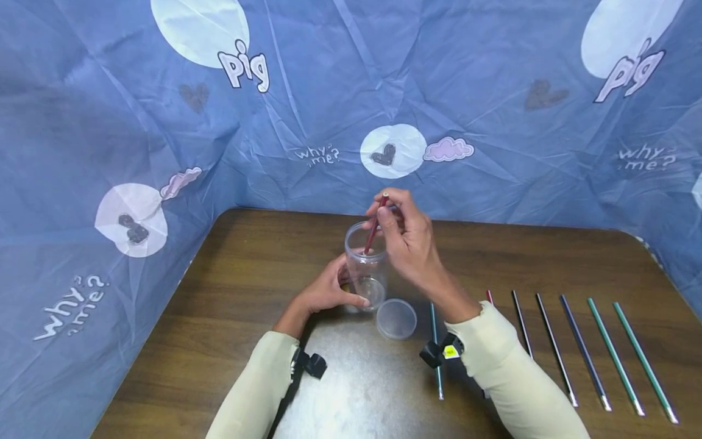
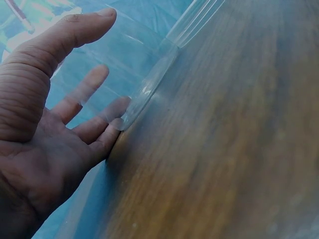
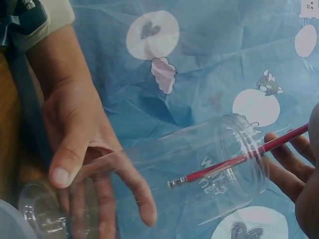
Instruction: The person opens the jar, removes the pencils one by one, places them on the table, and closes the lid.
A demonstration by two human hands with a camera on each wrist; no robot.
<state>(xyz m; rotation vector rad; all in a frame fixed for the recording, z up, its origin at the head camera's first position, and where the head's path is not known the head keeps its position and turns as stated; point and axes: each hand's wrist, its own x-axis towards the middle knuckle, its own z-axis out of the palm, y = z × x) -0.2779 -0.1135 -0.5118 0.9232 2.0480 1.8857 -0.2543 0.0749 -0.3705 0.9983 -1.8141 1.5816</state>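
Observation:
A clear plastic jar (image 1: 368, 275) stands upright and uncapped on the table. My left hand (image 1: 329, 289) holds it low down, thumb on the near side and fingers round the far side. Through the jar wall (image 3: 199, 199) those fingers show in the right wrist view. Over the mouth, my right hand (image 1: 411, 241) pinches a red pencil (image 1: 373, 231) near its upper end. Its eraser end (image 3: 175, 183) points down inside the jar, short of the bottom. A round translucent lid (image 1: 397, 319) lies just in front of the jar.
On the right of the table (image 1: 247, 262) several pencils lie in a spaced row, among them a green pencil (image 1: 646, 360) and a dark blue pencil (image 1: 585, 353). One teal pencil (image 1: 434, 329) lies near the right wrist. A blue printed cloth (image 1: 307, 91) hangs behind.

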